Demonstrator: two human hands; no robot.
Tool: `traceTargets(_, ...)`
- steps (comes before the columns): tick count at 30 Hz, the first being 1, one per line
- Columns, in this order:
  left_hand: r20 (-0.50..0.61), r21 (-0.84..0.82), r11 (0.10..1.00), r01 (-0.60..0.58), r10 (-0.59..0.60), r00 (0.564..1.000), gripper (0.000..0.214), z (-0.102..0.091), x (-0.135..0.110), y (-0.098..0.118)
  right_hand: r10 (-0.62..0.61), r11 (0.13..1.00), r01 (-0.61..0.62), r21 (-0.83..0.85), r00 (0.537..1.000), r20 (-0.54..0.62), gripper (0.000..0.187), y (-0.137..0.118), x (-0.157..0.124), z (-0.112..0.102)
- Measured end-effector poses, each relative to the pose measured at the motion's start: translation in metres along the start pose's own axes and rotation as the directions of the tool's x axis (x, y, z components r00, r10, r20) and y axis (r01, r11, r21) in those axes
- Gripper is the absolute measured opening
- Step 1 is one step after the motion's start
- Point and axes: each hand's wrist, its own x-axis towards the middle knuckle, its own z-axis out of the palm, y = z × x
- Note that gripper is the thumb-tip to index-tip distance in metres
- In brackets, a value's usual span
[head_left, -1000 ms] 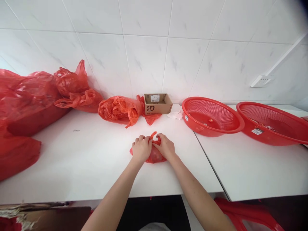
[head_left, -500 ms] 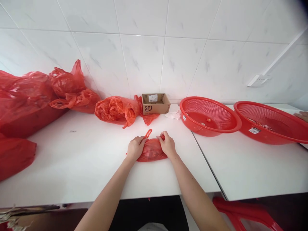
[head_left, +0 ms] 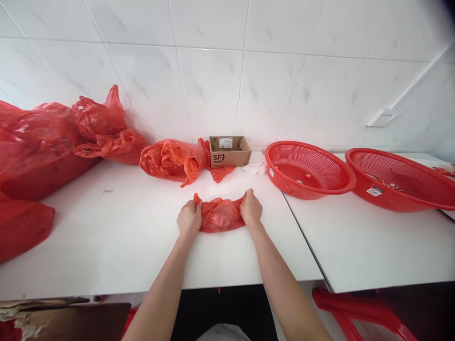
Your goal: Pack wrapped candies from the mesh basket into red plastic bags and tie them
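A small red plastic bag (head_left: 222,215) lies on the white table (head_left: 106,237) in front of me, stretched sideways between my hands. Something pale and rounded shows faintly through its thin film, but I cannot make out what. My left hand (head_left: 189,219) is closed round the bag's left end, and a red tip sticks up above the thumb. At the opposite end, my right hand (head_left: 251,208) grips the plastic in a fist. Behind the bag sit a cardboard box (head_left: 231,158) and a bundle of red plastic bags (head_left: 170,161).
Large filled red bags (head_left: 42,147) crowd the left side. Two red perforated baskets (head_left: 309,168) stand on the right, holding a few small items. A gap between tables (head_left: 302,229) runs beside my right arm. Below it is a red stool (head_left: 355,312).
My hands have moved apart, pulling the bag's two ends outward. The loop that stood up by my left hand is now gathered in the fist. A hand at the far right edge has left view.
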Motion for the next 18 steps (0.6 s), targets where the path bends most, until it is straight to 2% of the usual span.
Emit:
traceTargets(3, 0.003, -0.047, 0.998, 0.03, -0.03, 1.0, 0.033, -0.006, 0.001, -0.007, 0.011, 1.0, -0.011, 0.026, 1.0, -0.014, 0.013, 0.001, 0.0, -0.001)
traceTargets(6, -0.057, -0.1, 0.995, -0.008, 0.002, 0.998, 0.033, -0.026, 0.003, -0.005, 0.031, 0.996, -0.027, 0.089, 0.999, -0.034, 0.008, 0.003, 0.0, -0.001)
traceTargets(8, -0.142, -0.116, 0.99, -0.085, 0.068, 0.987, 0.041, -0.041, 0.004, 0.008, 0.058, 0.988, -0.05, 0.144, 0.997, -0.05, 0.008, 0.004, 0.001, -0.001)
traceTargets(10, -0.182, -0.094, 0.975, -0.204, 0.184, 0.966, 0.048, -0.05, 0.001, 0.031, 0.095, 0.976, -0.08, 0.204, 0.993, -0.067, 0.013, 0.005, 0.001, -0.002)
traceTargets(12, -0.096, -0.043, 0.937, -0.346, 0.341, 0.935, 0.046, -0.047, -0.005, 0.058, 0.13, 0.957, -0.103, 0.27, 0.988, -0.085, 0.019, 0.006, 0.002, -0.004)
traceTargets(14, 0.093, 0.016, 0.896, -0.444, 0.44, 0.893, 0.038, -0.035, -0.009, 0.081, 0.155, 0.932, -0.108, 0.346, 0.982, -0.111, 0.026, 0.008, 0.001, -0.008)
traceTargets(16, 0.283, 0.078, 0.88, -0.469, 0.431, 0.857, 0.029, -0.027, -0.009, 0.094, 0.177, 0.899, -0.1, 0.427, 0.974, -0.144, 0.031, 0.011, 0.0, -0.012)
traceTargets(18, 0.431, 0.119, 0.875, -0.468, 0.38, 0.819, 0.025, -0.034, -0.005, 0.096, 0.2, 0.863, -0.092, 0.497, 0.965, -0.168, 0.035, 0.015, 0.0, -0.014)
